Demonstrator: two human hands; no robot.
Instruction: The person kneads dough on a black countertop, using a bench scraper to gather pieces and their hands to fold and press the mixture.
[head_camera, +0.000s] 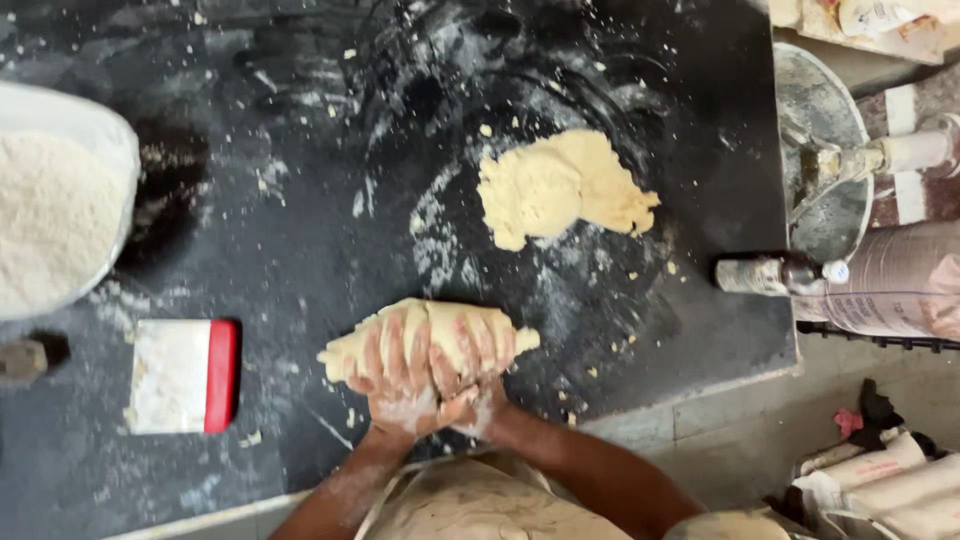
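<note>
While both hands pressed down side by side, the left hand (392, 375) and right hand (470, 365) lay with fingers (398, 352) spread over a dough roll (430, 335) on the dark, floury worktop (300, 200). Beyond the fingertips sat a flat dough patch (560, 185); left of the fingers lay a red-edged scraper (183, 377), and farther left a flour bag (55, 215). Right of the fingers, well apart, lay a bottle (775, 273).

Left hand (395, 375) and right hand (475, 365) press down side by side, fingers spread.
</note>
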